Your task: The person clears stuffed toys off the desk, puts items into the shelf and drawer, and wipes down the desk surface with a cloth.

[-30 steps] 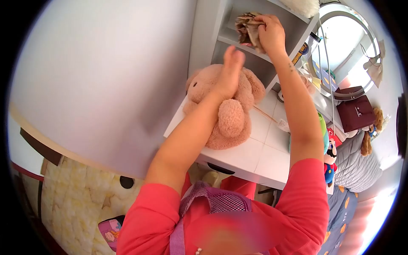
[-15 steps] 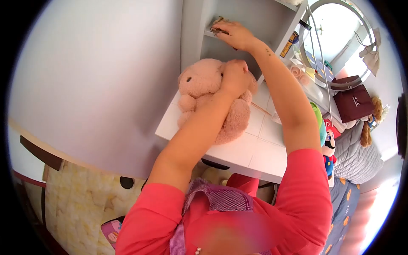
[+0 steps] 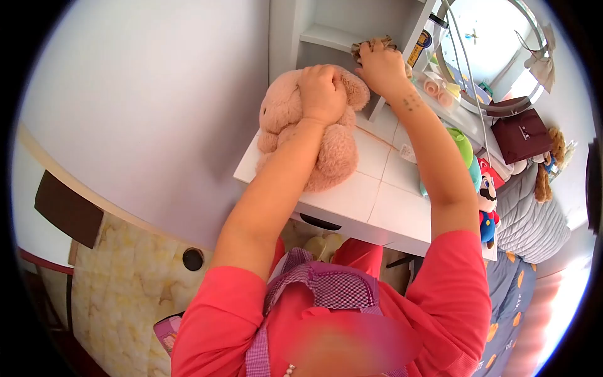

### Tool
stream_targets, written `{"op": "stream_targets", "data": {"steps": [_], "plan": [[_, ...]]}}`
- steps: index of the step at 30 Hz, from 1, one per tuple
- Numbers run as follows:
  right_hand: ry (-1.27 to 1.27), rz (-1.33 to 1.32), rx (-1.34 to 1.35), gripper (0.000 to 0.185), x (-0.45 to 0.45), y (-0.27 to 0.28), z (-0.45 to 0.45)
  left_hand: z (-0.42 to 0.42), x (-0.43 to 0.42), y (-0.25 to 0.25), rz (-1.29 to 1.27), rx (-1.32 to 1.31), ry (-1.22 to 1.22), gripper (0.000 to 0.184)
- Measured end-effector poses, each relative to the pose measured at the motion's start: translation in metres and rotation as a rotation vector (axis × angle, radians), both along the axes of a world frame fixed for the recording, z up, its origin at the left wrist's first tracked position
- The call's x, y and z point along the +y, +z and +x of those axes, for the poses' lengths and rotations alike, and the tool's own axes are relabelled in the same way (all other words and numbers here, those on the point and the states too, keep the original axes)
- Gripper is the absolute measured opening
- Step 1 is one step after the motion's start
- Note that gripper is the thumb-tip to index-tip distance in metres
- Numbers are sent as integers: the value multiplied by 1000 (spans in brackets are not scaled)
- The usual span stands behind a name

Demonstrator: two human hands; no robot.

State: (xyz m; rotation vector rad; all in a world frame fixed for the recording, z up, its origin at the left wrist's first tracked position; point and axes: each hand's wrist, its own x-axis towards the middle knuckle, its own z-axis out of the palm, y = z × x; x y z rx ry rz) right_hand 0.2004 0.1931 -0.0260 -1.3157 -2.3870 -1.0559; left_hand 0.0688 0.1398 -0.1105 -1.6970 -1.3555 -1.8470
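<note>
A pink plush toy (image 3: 336, 154) sits at the left end of the white desk, against the shelf unit. My left hand (image 3: 321, 94) is closed on the top of its head, fingers pressed into the fur near an ear. My right hand (image 3: 382, 68) is up at the shelf unit, its fingers bent over a crumpled brown patterned cloth (image 3: 377, 45). The cloth is by the right end of a small white shelf board (image 3: 330, 38), close to the upright divider. My palm hides part of the cloth.
A round mirror (image 3: 487, 50) stands at the right, with a maroon paper bag (image 3: 522, 139) below it. A Mario plush (image 3: 487, 201) and a green plush (image 3: 461, 147) sit by my right forearm. A plain wall (image 3: 151, 94) borders the desk on the left.
My right hand has moved the cloth rightward, from the left part of the shelf to the divider. My left hand has shifted left on the plush toy, whose head has turned to the left.
</note>
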Motion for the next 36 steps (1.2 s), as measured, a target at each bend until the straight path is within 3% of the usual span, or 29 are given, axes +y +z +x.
{"op": "stream_targets", "data": {"steps": [4, 7, 10, 18, 22, 25, 28, 31, 34, 36], "plan": [[84, -97, 7, 55, -4, 15, 5, 3, 1, -1, -48, -8, -44, 5], [-29, -505, 84, 62, -4, 40, -13, 9, 6, -2, -104, 24, -46, 5], [120, -366, 53, 67, 27, 33, -19, 14, 12, -3, -144, 47, -46, 6], [378, -627, 212, 64, 78, 34, -75, 29, 28, -9, -263, 99, -118, 7], [316, -873, 561, 65, 71, 37, -94, 31, 31, -8, -357, 164, -82, 8], [377, -435, 582, 67, 94, 15, -102, 33, 35, -8, -409, 124, -110, 7], [303, -542, 445, 62, 96, 21, -103, 30, 34, -8, -393, 84, -129, 7], [420, -645, 440, 50, 71, 25, -85, 26, 37, -13, -328, 19, -139, 7], [560, -430, 388, 45, 63, 16, -63, 23, 40, -17, -221, -4, -90, 8], [444, -432, 318, 44, 46, 22, -49, 21, 39, -16, -163, -26, -73, 8]]}}
